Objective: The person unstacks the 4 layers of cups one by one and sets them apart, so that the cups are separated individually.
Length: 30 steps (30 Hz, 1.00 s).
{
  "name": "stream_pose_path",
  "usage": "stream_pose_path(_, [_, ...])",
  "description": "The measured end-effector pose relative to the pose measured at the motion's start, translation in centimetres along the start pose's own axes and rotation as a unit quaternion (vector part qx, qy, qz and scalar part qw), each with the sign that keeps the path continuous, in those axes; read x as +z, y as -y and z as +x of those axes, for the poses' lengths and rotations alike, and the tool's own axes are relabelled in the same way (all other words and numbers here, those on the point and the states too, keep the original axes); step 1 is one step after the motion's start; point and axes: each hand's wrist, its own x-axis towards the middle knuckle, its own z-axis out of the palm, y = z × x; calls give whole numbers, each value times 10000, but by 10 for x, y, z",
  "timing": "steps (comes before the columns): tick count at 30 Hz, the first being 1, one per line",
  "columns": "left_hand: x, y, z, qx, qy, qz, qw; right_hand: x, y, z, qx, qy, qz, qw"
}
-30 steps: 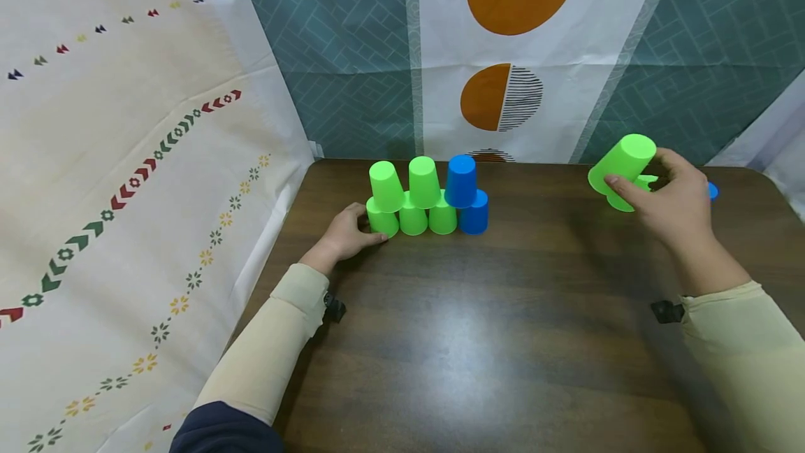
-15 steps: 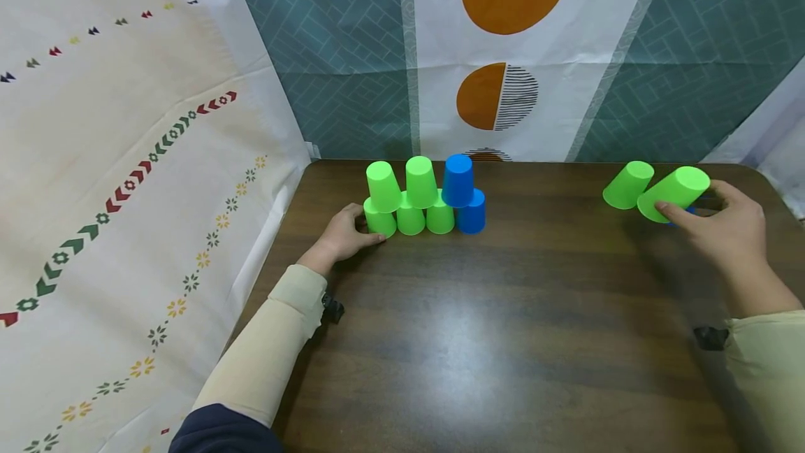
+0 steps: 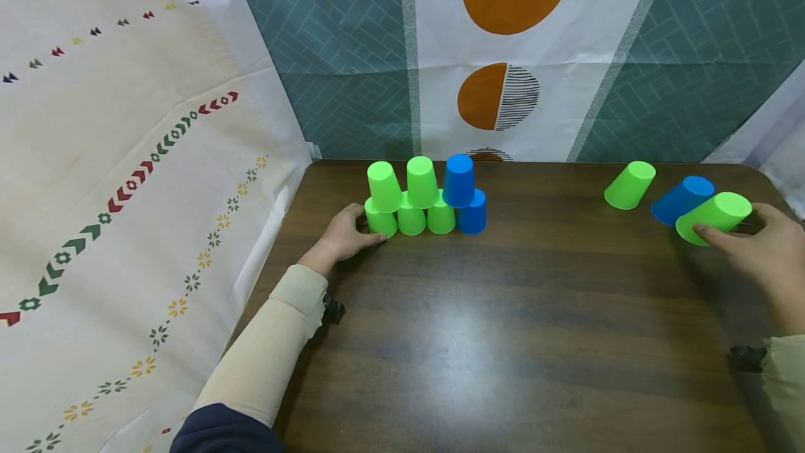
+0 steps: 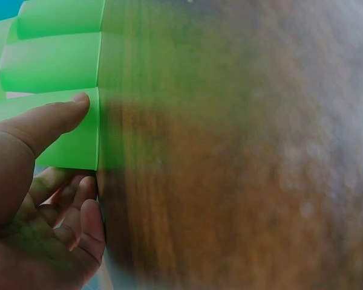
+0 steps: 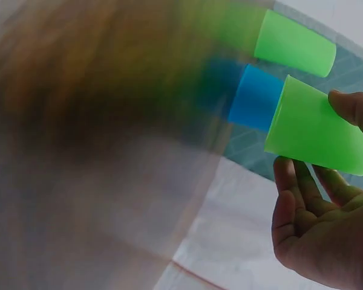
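At the left, upside-down cups stand in two rows: three green cups and a blue cup below, two green cups and a blue cup on top. My left hand holds the leftmost lower green cup, thumb on its front and fingers at its far side. Near the right end of the table, my right hand grips another green cup, mouth down, between thumb and fingers. Just left of it stands a blue cup, partly covered by the held cup in the right wrist view.
A single green cup stands farther left of that blue cup, near the table's back edge. The dark wooden table meets a patterned hanging cloth behind. A white embroidered cloth hangs along the left side.
My right hand has carried its green cup to the right and nearer, past the single green cup and the blue cup, which now shows. The left hand and the stacked cups have stayed put.
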Motion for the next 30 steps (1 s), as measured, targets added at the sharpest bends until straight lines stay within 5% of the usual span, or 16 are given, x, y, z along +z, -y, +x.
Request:
stream_pose_path(14, [1,3,1,-16,-6,-52,10000,-1,-19,5,190,118,-66,9997])
stream_pose_path(30, [0,0,0,29,-24,7,10000,-2,-27,7,-221,237,-299,9990])
